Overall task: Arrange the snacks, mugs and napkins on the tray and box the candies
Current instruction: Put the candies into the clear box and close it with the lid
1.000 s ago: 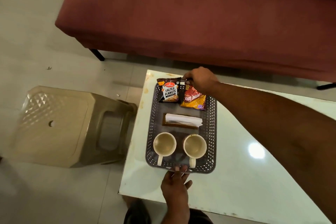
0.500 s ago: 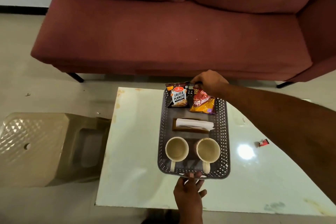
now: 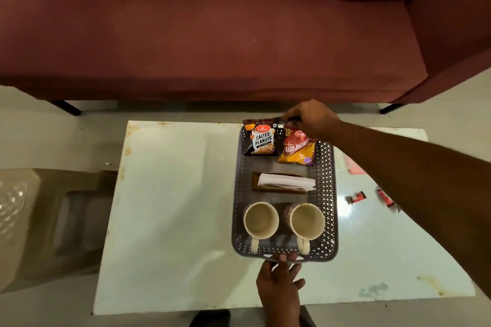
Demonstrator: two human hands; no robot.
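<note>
While clamping the right hand point(image 3: 310, 118) on the far rim of the grey perforated plastic tray point(image 3: 329, 194) and hooking the fingertips point(image 3: 282, 257) of the left hand point(image 3: 279, 287) on its near rim, leaves the red-wrapped candies point(image 3: 357, 197) loose on the white tabletop point(image 3: 172, 207) right of the tray, nearest the right forearm point(image 3: 398, 156).

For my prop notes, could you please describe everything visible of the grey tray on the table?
The tray is dark grey and plastic-looking, rectangular with rounded corners and low perforated walls. It lies flat on the white table, its long side running away from the person. It carries two snack packets at the far end, a napkin holder midway and two mugs nearest. The left hand holds its near rim; the right hand grips the far rim.
</note>
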